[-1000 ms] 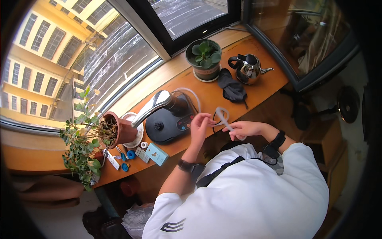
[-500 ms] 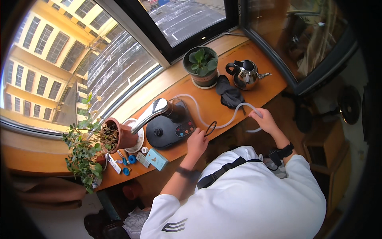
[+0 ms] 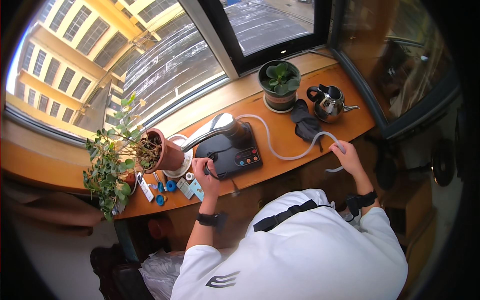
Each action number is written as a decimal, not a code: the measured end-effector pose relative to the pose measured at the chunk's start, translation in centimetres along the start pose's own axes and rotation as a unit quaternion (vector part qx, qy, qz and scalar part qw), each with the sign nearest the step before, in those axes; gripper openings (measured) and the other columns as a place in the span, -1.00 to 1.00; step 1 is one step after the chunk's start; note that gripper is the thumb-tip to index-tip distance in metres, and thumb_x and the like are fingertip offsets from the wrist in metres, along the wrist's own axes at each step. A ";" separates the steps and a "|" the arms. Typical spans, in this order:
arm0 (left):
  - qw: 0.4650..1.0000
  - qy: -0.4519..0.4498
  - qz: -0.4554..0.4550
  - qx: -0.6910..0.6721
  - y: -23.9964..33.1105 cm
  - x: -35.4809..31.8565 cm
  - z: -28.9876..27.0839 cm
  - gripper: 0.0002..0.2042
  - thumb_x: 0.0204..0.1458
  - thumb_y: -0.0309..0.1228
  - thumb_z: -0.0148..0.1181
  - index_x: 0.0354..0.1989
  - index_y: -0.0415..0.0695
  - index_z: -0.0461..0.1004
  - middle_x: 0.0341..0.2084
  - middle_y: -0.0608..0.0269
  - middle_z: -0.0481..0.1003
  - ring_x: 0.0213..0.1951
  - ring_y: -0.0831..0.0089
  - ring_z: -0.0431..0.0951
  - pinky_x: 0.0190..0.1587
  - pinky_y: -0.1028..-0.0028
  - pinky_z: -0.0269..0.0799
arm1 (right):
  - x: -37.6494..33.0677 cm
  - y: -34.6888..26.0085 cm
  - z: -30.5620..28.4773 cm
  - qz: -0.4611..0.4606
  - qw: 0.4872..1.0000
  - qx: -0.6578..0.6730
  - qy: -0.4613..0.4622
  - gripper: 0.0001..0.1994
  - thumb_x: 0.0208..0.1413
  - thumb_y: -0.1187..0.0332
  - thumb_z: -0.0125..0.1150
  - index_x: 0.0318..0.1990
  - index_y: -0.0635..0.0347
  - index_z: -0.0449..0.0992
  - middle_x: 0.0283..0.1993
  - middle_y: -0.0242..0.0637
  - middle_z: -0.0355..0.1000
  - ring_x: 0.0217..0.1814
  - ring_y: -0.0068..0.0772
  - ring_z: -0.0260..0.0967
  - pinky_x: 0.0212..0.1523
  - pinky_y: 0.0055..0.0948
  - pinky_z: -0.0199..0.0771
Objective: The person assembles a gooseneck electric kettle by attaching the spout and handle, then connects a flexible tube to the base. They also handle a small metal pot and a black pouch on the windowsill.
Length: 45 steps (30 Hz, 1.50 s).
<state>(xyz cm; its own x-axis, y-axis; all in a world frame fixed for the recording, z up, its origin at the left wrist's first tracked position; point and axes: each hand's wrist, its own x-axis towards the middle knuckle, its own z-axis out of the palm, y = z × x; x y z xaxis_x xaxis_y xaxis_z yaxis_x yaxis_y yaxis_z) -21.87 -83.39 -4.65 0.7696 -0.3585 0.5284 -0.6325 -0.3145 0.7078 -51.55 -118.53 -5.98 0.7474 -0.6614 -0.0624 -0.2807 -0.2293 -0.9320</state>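
Note:
My right hand (image 3: pixel 346 157) pinches a translucent hose (image 3: pixel 280 156) near its free end, just off the front edge of the wooden ledge. From there the hose curves back to a black appliance base (image 3: pixel 225 162) with coloured buttons and a chrome spout (image 3: pixel 212 131). In front of that base, at its left corner, my left hand (image 3: pixel 207 177) is closed around a thin black cord (image 3: pixel 213 175). A dark end, blurred, dangles beside it past the ledge edge; whether it is a plug I cannot tell.
Left of the base stands a leafy plant in a terracotta pot (image 3: pixel 170 154). Small boxes, blue caps (image 3: pixel 171 185) and a white stick lie before it. At right are another potted plant (image 3: pixel 279 90), a dark cloth (image 3: pixel 305 122) and a steel kettle (image 3: pixel 329 106). An open window frame borders the ledge.
My left hand has moved left along the front of the base, carrying the black cord. My right hand keeps its hold on the hose. The whole view has shifted slightly.

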 end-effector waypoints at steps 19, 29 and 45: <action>0.821 -0.141 -0.361 -0.420 2.5 0.4 -8.9 -0.75 0.27 -0.48 -0.02 0.09 -0.21 0.41 -0.63 0.49 0.21 -0.70 0.76 0.03 -0.62 0.62 -0.05 | -0.1 0.0 1.5 0.021 1.000 0.001 0.011 -0.83 0.20 0.37 0.16 -0.29 0.33 0.53 -0.45 -0.45 0.39 -0.38 -0.64 0.27 -0.27 -0.56 0.31; 0.915 -0.233 0.323 0.058 2.3 1.4 -0.6 -0.81 -0.12 -0.53 0.28 -0.64 -0.13 0.36 -0.79 0.27 0.25 -0.73 0.30 0.34 -0.62 0.39 0.26 | -0.8 -2.7 3.1 -0.013 0.996 -0.084 0.015 -0.80 0.21 0.33 0.16 -0.28 0.33 0.51 -0.56 -0.29 0.35 -0.50 -0.52 0.28 -0.40 -0.47 0.30; 0.887 -0.376 -0.224 -0.149 3.6 -4.0 -1.7 -0.76 0.24 -0.31 0.00 -0.19 -0.20 0.56 -0.16 0.06 0.53 -0.04 0.18 0.50 0.01 0.33 0.37 | -3.5 -12.1 3.1 -0.007 0.907 0.030 -0.421 -0.72 0.29 0.35 0.05 0.06 0.23 0.56 -0.51 -0.49 0.40 -0.42 -0.68 0.33 -0.36 -0.56 0.35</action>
<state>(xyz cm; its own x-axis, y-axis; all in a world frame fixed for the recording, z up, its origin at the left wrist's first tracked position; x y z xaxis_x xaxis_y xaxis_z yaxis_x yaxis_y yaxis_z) -27.07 -81.61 -3.39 0.5915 -0.7758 -0.2200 -0.1409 -0.3680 0.9191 -48.92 -111.22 4.40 0.9523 0.1262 -0.2778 -0.2540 -0.1768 -0.9509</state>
